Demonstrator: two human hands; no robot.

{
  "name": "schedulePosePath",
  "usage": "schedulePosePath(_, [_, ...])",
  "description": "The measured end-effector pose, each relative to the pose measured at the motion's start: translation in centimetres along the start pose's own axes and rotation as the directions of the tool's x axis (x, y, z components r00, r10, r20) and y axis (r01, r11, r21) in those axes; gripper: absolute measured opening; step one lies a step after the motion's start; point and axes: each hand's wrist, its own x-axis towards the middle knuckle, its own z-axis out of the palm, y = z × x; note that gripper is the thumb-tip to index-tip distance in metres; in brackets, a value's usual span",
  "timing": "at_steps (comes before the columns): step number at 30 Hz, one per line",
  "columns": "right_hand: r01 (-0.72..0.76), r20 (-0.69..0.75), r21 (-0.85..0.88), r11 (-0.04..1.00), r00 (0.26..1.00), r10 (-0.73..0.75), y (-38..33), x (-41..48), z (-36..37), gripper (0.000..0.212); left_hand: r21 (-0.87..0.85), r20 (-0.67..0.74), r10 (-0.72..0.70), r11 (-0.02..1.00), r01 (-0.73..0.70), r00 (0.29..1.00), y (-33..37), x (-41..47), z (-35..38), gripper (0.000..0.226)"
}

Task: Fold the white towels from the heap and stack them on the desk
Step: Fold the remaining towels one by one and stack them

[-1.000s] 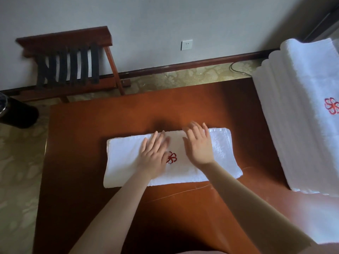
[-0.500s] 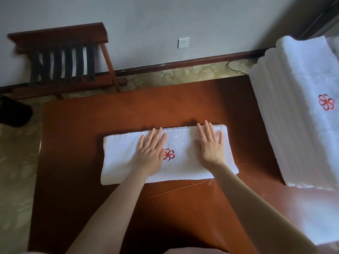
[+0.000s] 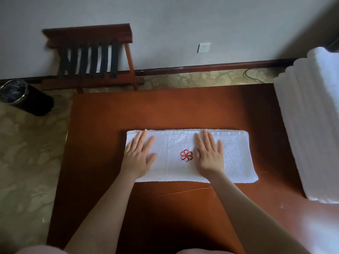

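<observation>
A folded white towel point(image 3: 172, 162) lies flat at the middle of the desk point(image 3: 183, 107), its long axis running left to right before the person, a red emblem point(image 3: 186, 155) face up at its centre. Both hands rest palm-down on it, fingers point(image 3: 205, 138) straight and gripping nothing: the left hand point(image 3: 138, 154) over the left end, the right hand point(image 3: 209, 154) just right of the emblem, the towel's right end uncovered. We read this as the last smoothing of the fold. The stack of folded towels point(image 3: 311, 125) stands at the desk's right edge, apart from the towel, so we judge the carry goes rightward, along the towel's length, the right hand nearer. A luggage rack point(image 3: 89, 59) and a bin point(image 3: 23, 97) stand by the wall point(image 3: 165, 24) beyond.
</observation>
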Motion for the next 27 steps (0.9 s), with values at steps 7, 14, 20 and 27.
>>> schedulePosePath(7, [0.051, -0.046, 0.138, 0.989, 0.998, -0.045, 0.9, -0.3, -2.3, 0.053, -0.084, -0.092, -0.116, 0.991, 0.108, 0.989, 0.3, -0.6, -1.4, 0.057])
schedulePosePath(14, [-0.277, -0.152, 0.148, 0.949, 0.942, 0.299, 7.1, -3.9, -4.9, 0.050, -0.213, 0.043, -0.404, 0.890, 0.404, 0.914, -1.6, -2.7, -2.7, 0.060])
schedulePosePath(20, [-0.440, 0.125, 0.291, 0.850, 0.898, 0.422, 9.3, -4.0, -5.9, 0.060, -0.378, 0.292, -0.408, 0.782, 0.496, 0.865, -1.7, -2.6, -2.5, 0.069])
schedulePosePath(27, [-0.434, 0.348, 0.505, 0.746, 0.893, 0.285, 10.4, -3.4, -8.6, 0.073, -0.449, 0.398, -0.319, 0.750, 0.486, 0.860, -1.8, -2.6, -3.8, 0.063])
